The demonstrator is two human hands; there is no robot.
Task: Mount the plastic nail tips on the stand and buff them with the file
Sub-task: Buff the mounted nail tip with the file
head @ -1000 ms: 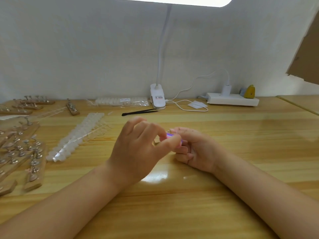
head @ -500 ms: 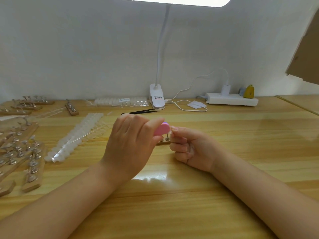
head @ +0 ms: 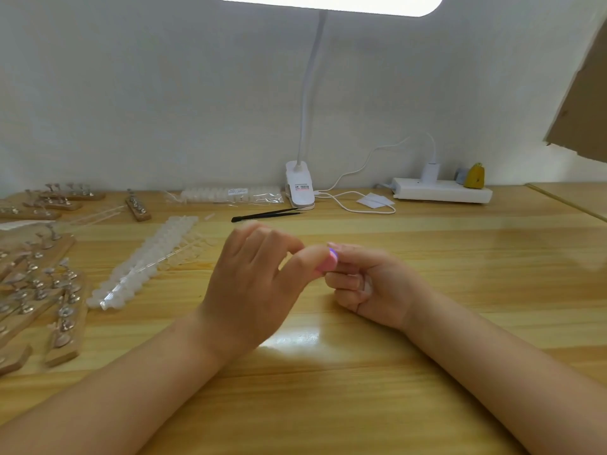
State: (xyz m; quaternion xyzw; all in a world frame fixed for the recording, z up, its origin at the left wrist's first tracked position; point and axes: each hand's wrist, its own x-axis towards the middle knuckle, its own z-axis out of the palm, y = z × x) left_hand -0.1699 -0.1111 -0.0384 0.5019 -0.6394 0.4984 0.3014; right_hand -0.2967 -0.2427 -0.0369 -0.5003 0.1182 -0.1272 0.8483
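My left hand (head: 256, 284) pinches a small pink file (head: 328, 261) between thumb and fingers at the middle of the wooden table (head: 328, 405). Only the file's rounded end shows past the thumb. My right hand (head: 371, 284) lies just right of it with curled fingers, its fingertips meeting the file's end. The small wooden nail stand it held a moment ago is hidden behind my left thumb, and so are any tips on it.
Strips of clear nail tips (head: 144, 264) lie left of my hands. Several wooden stands with metal holders (head: 42, 290) crowd the left edge. Black tweezers (head: 266, 214), a bagged tip strip (head: 230, 194), a clip lamp (head: 299, 188) and a power strip (head: 440, 190) line the back.
My left hand has swung the pink file down and right toward my right fingertips; the small stand seen between the hands half a second ago is now covered.
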